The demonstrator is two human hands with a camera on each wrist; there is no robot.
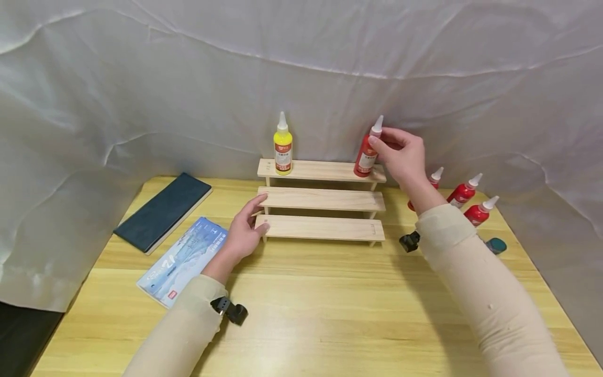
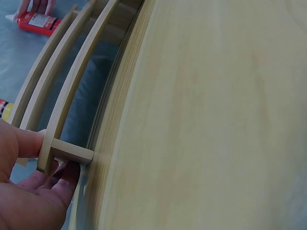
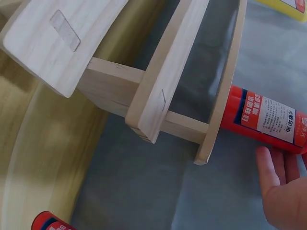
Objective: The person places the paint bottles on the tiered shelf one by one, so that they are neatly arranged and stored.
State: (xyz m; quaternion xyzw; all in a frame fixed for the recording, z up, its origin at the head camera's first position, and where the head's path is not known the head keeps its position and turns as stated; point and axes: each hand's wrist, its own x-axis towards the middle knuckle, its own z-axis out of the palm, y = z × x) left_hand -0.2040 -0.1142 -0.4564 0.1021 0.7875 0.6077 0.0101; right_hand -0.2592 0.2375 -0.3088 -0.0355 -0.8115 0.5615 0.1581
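A three-step wooden shelf [image 1: 325, 199] stands on the table, in front of the grey cloth. My left hand [image 1: 245, 230] grips its left end; the left wrist view shows the thumb on top of the lowest board [image 2: 72, 96] and fingers under it. On the top step's right end, a red ink bottle [image 1: 365, 157] with a white nozzle leans slightly right. My right hand [image 1: 406, 157] pinches this bottle near its neck between thumb and fingers. Its base is right at the board in the right wrist view. A yellow ink bottle [image 1: 283, 152] stands upright at the top step's left end.
Three more red ink bottles [image 1: 461, 195] stand at the right, partly behind my right forearm. Near them lies a small dark green object [image 1: 497, 245]. At the left are a dark notebook [image 1: 162, 212] and a blue booklet [image 1: 186, 259]. Grey cloth [image 1: 198, 94] hangs behind the table.
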